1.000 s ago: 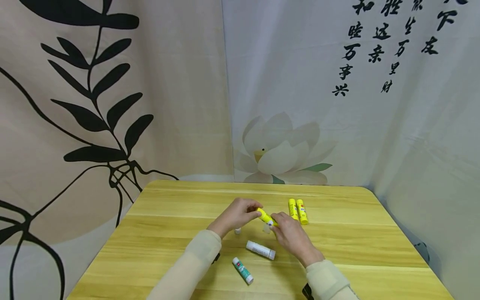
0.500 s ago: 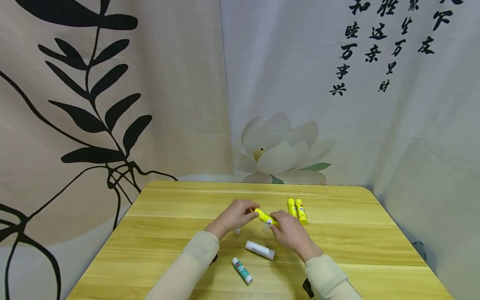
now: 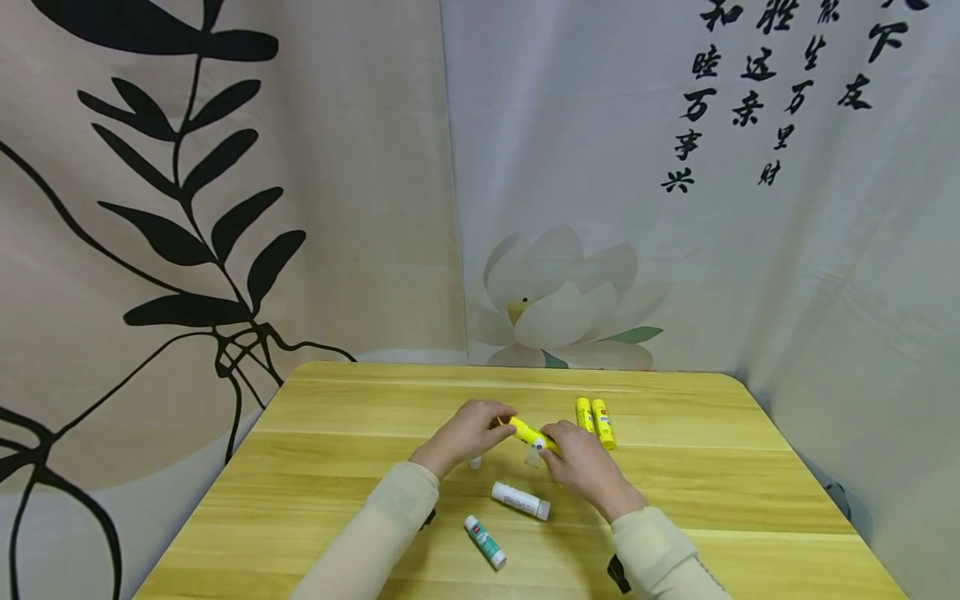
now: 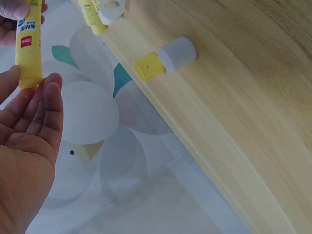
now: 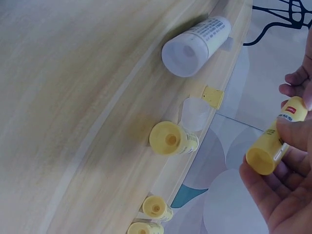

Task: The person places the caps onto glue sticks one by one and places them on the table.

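Observation:
Both hands hold a yellow glue stick [image 3: 531,434] tilted in the air above the far middle of the table. My left hand [image 3: 474,431] pinches its left end between thumb and fingers. The other end is gripped by my right hand [image 3: 588,473], which covers part of it. A red label patch shows on the glue stick [image 4: 29,46] in the left wrist view. Close below the hands, a small white cap [image 3: 476,462] and a translucent piece [image 3: 532,457] sit on the table. From the right wrist, the near end of the glue stick [image 5: 278,139] looks round and yellow.
Two yellow glue sticks [image 3: 594,422] lie side by side beyond my right hand. Nearer me are a white glue stick [image 3: 521,500] and a green-and-white one [image 3: 486,542]. Another yellow glue stick [image 5: 171,139] shows in the right wrist view. A patterned cloth [image 3: 375,208] hangs behind the table.
My left hand has shifted slightly left, and a little more of the yellow glue stick shows between the hands. The things on the table have stayed put.

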Motion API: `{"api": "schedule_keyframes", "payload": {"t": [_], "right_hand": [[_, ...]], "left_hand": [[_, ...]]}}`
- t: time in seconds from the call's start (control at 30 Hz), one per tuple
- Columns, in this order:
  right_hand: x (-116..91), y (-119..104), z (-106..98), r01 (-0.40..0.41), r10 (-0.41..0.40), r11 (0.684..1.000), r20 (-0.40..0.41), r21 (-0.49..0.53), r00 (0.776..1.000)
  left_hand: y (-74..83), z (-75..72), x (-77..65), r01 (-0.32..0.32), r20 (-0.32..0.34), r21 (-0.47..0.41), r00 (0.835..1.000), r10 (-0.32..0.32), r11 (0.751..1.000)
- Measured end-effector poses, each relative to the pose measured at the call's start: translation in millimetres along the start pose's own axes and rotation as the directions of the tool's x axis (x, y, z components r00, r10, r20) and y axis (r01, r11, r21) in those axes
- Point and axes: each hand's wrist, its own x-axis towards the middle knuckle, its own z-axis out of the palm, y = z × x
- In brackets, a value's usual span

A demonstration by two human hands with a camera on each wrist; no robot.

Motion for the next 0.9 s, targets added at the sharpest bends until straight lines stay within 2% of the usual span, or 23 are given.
{"api": "schedule_keyframes", "payload": {"t": [0.13,0.23,0.5,0.67,0.9], "right_hand": [[0.3,3.0,0.9,-0.020,0.020,1.000,0.005,0.007,1.000],[0.1,5.3,0.7,-0.037,0.037,0.999,0.002,0.006,0.999],[-0.9,11.9,-2.1,-0.086,0.086,0.996,-0.015,-0.009,0.996],[-0.4,16.3,-2.1,-0.100,0.100,0.995,-0.015,-0.017,0.995],[0.3,23.5,-4.0,-0.139,0.138,0.990,-0.018,-0.017,0.990]], "left_hand": [[-1.8,0.2,-1.3,0.009,-0.009,0.017,1.000,-0.008,1.000],[-2.9,-0.5,-3.6,0.039,-0.003,0.041,0.999,-0.038,0.998],[-9.1,-3.7,-8.9,0.093,0.001,0.150,0.996,-0.094,0.984],[-11.4,-4.8,-10.0,0.122,-0.009,0.262,0.992,-0.124,0.957],[-12.9,-6.5,-12.7,0.196,-0.035,0.381,0.980,-0.198,0.904]]}}
